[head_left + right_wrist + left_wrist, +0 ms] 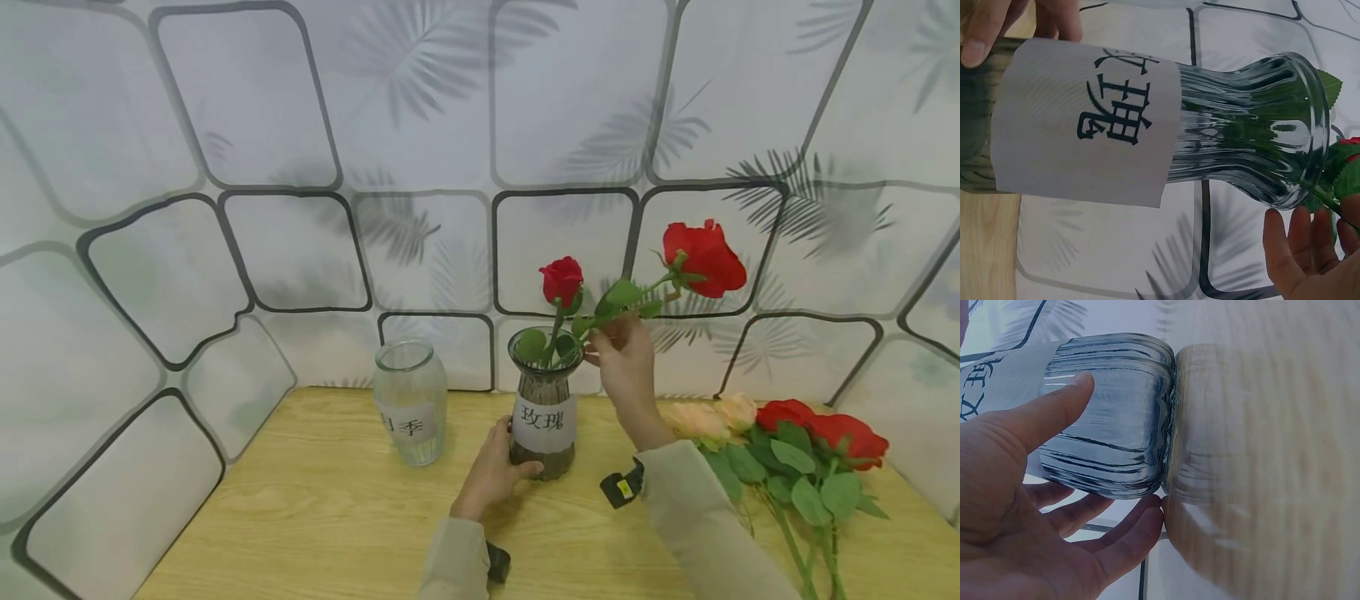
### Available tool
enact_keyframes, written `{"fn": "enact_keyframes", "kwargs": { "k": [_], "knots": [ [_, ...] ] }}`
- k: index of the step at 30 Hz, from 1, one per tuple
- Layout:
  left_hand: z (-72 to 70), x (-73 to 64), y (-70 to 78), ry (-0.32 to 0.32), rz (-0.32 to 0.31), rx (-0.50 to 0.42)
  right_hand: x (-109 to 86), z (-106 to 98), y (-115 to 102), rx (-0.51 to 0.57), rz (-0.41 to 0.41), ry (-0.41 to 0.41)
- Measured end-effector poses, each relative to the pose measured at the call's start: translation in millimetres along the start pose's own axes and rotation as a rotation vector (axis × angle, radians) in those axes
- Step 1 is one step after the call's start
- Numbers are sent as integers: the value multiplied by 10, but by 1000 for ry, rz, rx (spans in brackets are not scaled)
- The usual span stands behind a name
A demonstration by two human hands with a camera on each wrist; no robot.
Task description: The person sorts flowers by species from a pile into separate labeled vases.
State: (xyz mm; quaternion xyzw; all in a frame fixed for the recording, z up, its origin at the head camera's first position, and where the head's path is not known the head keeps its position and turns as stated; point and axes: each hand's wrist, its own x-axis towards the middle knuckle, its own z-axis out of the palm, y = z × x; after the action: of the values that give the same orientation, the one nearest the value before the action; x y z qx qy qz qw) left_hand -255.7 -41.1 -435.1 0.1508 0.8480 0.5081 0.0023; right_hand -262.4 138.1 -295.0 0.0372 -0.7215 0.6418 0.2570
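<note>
A grey ribbed glass vase (546, 385) with a white paper label stands upright on the wooden table. Around its lower part my left hand (491, 471) grips it, thumb on the front and fingers behind, as the left wrist view also shows on the vase base (1110, 419). One small red rose (561, 279) stands inside the vase. Beside the rim, my right hand (628, 362) pinches the stem of a larger red rose (705, 258), whose bloom leans up to the right. That rose's lower stem is partly hidden by leaves. In the right wrist view, the fingertips (1274, 228) are right at the vase's rim.
A clear glass vase (411, 387) with a paper label stands to the left. On the table at the right lie red roses (847, 437) and peach flowers (701, 421) with leafy stems. A patterned wall covering (420, 250) rises behind the table.
</note>
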Motion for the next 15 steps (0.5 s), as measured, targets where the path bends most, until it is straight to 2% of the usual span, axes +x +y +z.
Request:
{"fn": "enact_keyframes", "kwargs": {
  "k": [6, 10, 15],
  "knots": [
    [0, -1, 4, 0, 0, -3, 34, 13, 4, -202, 20, -81],
    [1, -2, 9, 1, 0, 3, 89, -11, 8, -315, 25, -162],
    [-4, -8, 11, -1, 5, -1, 182, -37, -13, -486, -9, -271]
  ]
}}
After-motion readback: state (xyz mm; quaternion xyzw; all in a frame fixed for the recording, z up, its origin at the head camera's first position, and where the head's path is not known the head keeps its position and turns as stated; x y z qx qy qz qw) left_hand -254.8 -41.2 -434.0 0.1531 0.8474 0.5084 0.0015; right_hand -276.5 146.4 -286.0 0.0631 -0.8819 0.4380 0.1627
